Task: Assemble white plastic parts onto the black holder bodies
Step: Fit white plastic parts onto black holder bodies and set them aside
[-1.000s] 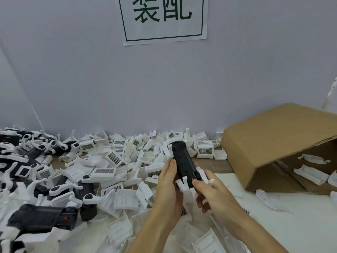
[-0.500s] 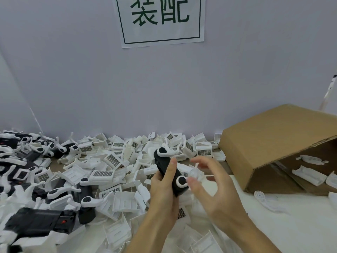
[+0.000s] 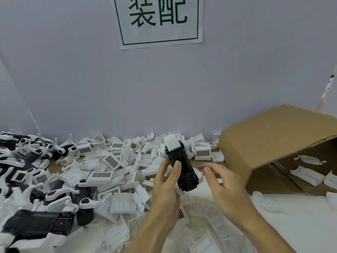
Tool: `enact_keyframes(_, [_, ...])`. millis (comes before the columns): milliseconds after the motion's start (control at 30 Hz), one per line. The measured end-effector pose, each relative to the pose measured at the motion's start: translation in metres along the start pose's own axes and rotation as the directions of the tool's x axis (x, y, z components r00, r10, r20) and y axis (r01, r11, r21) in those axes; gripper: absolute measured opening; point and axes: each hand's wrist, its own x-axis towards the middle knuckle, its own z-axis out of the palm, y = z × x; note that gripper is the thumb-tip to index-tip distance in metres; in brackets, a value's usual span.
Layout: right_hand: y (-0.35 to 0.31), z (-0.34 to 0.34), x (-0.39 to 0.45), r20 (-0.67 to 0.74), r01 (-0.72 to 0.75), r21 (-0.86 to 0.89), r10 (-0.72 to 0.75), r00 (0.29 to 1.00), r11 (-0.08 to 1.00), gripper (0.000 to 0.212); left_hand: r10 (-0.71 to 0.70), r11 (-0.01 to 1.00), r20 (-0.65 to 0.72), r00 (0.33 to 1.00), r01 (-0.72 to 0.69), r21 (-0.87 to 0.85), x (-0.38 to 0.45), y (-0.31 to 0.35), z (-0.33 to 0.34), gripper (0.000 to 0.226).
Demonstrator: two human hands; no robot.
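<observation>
Black holder body (image 3: 182, 166) gripped by left hand (image 3: 166, 183); right hand (image 3: 221, 185) slack beside.

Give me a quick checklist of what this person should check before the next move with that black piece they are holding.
1. Firm hold on the black body: ok; the left hand grips it, thumb across its face.
2. White part at the body's far end: in place; whether fully clicked in, cannot tell.
3. White part at the near end: in place; seating cannot tell.
4. Right hand free for the next piece: ok; it is beside the body with relaxed fingers, holding nothing.
5. More white parts within reach: ok; a pile lies on the table to the left.
6. Box out of the way: ok; it lies on its side, apart from both hands.
</observation>
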Motion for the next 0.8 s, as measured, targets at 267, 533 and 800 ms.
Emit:
enact_keyframes(267, [0.018, -0.028, 0.003, 0.281, -0.164, -0.472, 0.324, 0.903, 0.866, 0.009, -0.038, 0.997, 0.026, 0.999, 0.039, -0.069, 0.000, -0.002, -0.004, 0.056])
enact_keyframes(533, [0.021, -0.014, 0.001, 0.109, -0.170, -0.427, 0.237, 0.965, 0.888, 0.012, -0.041, 0.999, 0.033, 0.999, 0.041, -0.015, 0.002, -0.004, -0.004, 0.059])
enact_keyframes(800, [0.000, -0.011, 0.002, -0.253, -0.064, 0.078, 0.081, 0.964, 0.995, 0.016, 0.004, 0.997, 0.003, 1.000, -0.005, 0.080, -0.001, -0.004, 0.000, 0.061])
